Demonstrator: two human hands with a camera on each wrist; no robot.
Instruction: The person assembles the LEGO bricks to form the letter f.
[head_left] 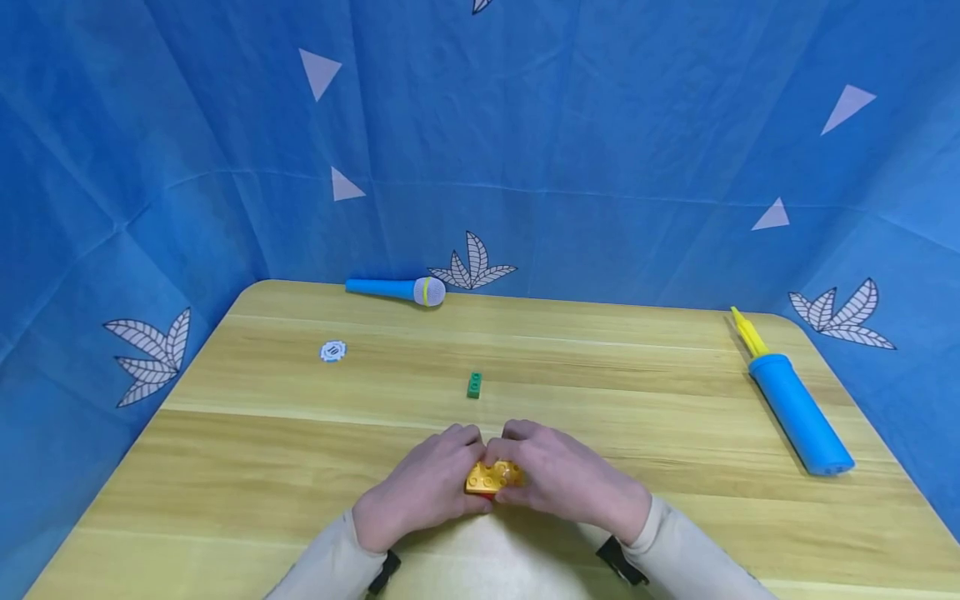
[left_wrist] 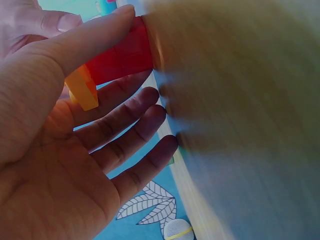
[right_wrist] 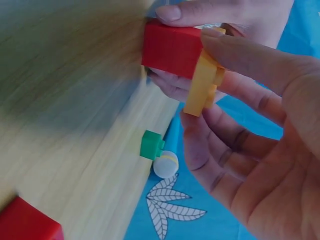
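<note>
A red toy building brick (right_wrist: 172,50) stands on the table with an orange-yellow brick (head_left: 487,479) on its studded side. My left hand (head_left: 427,479) pinches the red brick between thumb and forefinger; its other fingers are spread in the left wrist view. From the other side my right hand (head_left: 566,475) pinches the orange-yellow brick between thumb and fingertips. The orange-yellow brick overhangs the red one toward my right hand. Whether the two are fully pressed together, I cannot tell. Beyond the hands lies a small green brick (head_left: 474,385) with two studs.
A blue toy microphone (head_left: 390,289) lies at the table's back edge. Nearby is a white and blue poker chip (head_left: 333,351). On the right rests a blue hand pump (head_left: 801,412) with a yellow nozzle. Another red block (right_wrist: 30,222) shows at the right wrist view's corner.
</note>
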